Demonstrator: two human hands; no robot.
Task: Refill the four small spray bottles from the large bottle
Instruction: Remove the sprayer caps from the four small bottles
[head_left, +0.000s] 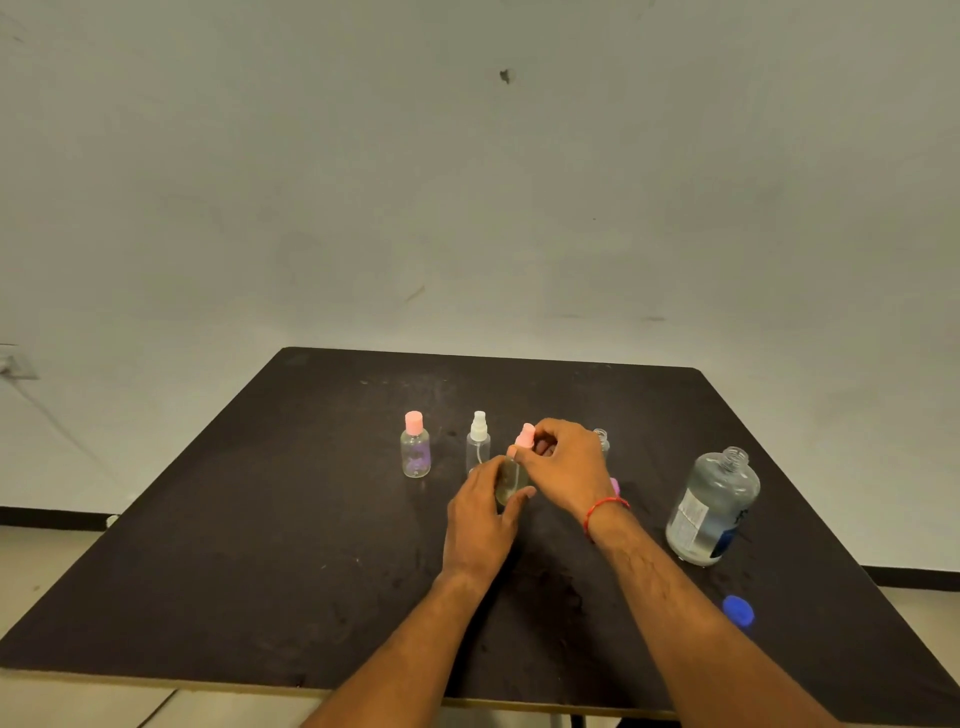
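Left hand (480, 512) grips spray bottle (510, 480); right hand (566, 462) pinches pink spray cap (524, 436), twisting. Next: large bottle (714, 506), 3 o'clock.

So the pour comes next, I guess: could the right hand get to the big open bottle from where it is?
Probably yes. The right hand is busy on the pink spray top, but the large bottle stands uncapped on that side with bare table between them.
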